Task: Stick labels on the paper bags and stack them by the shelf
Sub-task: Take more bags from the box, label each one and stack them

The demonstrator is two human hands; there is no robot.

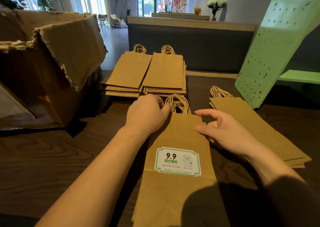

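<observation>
1. A flat brown paper bag (pixel 176 183) lies on a dark wood-grain table (pixel 52 157), in the lower centre of the frame, with its mouth pointing away from the viewer.
2. A white label (pixel 178 161) with a green border and "9.9" printed on it is stuck across the middle of this bag.
3. The bag's twisted paper handles (pixel 178 103) stick out past its top edge.
4. The left hand (pixel 147 112) rests at the bag's top left corner, just beside the handles. Its fingers curl downward out of sight, so I cannot tell whether they clasp anything.
5. The right hand (pixel 225 131) is loose and grasps nothing. Its thumb tip touches the bag near the upper right edge, and its forefinger is lifted and stretched towards the left.
6. Two neat stacks of unlabelled bags (pixel 164 70) sit side by side in the upper centre, just beyond the left hand.
7. Another stack of bags (pixel 256 126) lies at the right, near the foot of a pale green perforated shelf (pixel 270 53).
8. A torn cardboard box (pixel 52 62) fills the upper left.
</observation>
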